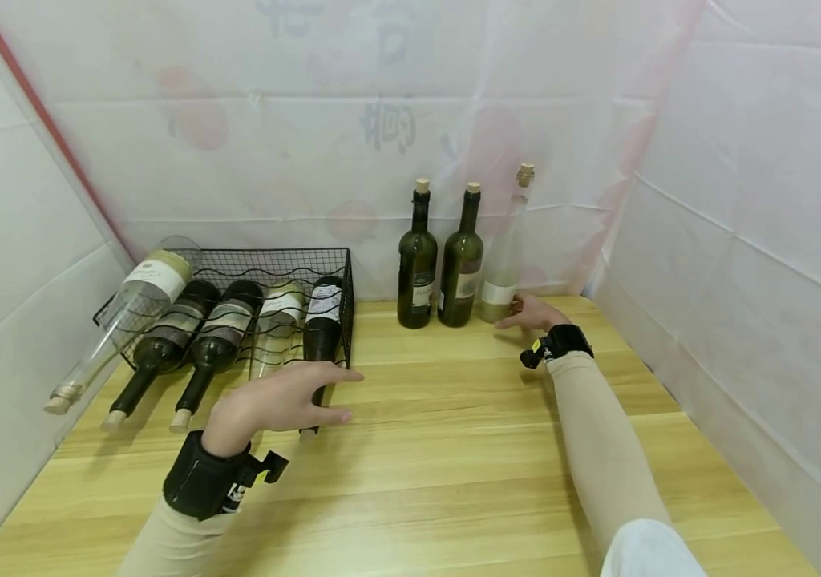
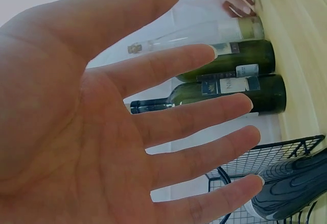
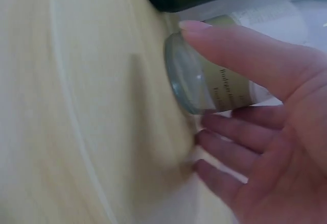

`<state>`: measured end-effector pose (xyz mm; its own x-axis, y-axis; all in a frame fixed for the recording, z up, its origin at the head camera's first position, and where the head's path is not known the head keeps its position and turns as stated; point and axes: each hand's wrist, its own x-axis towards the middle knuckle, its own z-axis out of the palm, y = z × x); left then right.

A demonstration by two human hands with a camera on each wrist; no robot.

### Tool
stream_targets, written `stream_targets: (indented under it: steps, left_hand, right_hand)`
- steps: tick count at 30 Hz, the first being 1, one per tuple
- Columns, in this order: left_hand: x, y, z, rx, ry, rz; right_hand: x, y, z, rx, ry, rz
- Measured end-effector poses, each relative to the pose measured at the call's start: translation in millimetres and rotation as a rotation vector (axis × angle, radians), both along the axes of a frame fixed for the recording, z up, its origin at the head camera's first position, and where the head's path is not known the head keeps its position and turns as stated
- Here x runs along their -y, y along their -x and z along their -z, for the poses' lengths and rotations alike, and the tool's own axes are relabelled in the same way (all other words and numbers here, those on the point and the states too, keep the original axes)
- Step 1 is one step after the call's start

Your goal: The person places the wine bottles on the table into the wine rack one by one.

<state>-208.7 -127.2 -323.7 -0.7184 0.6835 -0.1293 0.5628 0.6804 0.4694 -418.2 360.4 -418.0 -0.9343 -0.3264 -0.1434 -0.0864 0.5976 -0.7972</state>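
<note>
Colourless glass bottle with cork stopper (image 1: 506, 255): stands upright or nearly so on the pale wooden tabletop (image 1: 439, 449), at the right end of the standing row.
Right hand (image 1: 529, 312): lies at that bottle's lower body, thumb spread from the loosely bent fingers, one on each side of the glass; cannot tell whether pressing yet.
Left hand (image 1: 281, 401): hovers in front of the rack's right end, fingers and thumb spread, holding nothing.
Handling: probably stiff, smooth, rather slippery and breakable; weight uncertain, likely light if empty.
Hold: best taken, by judgement, round the labelled lower body, with the slim neck as a second place.
Standing neighbours: left dark green bottle with cork (image 1: 417, 276) and right dark green bottle with cork (image 1: 462, 276), both upright, well to the right of the rack.
Black wire rack (image 1: 295, 260): holds five lying bottles, necks towards the person: a slanting clear one (image 1: 158, 276) at the left, two dark green ones (image 1: 158, 350) (image 1: 213, 350), a clear one with white label (image 1: 281, 320), a dark one with pale label (image 1: 322, 336).
Liquid inside: cannot tell.
</note>
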Motion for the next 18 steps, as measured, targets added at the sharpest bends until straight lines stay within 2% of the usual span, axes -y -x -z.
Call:
stream_targets:
  steps: [4,8,13,18]
  left_hand:
    - [2,0.7,0.2,0.002,-0.004,-0.002]
    - [3,0.6,0.7,0.011,-0.021,-0.001]
    - [4,2.2,0.7,0.013,-0.013,-0.007]
    - [5,3.1,0.9,0.014,0.003,-0.02]
  right_hand:
    - [0,13.5,8.7,0.013,0.16,0.046]
    - [0,16.4,9.4,0.044,0.235,0.119]
    - [-1,18.8,10.6,0.046,0.222,0.207]
    - [-3,21.8,11.9,0.024,0.142,0.204]
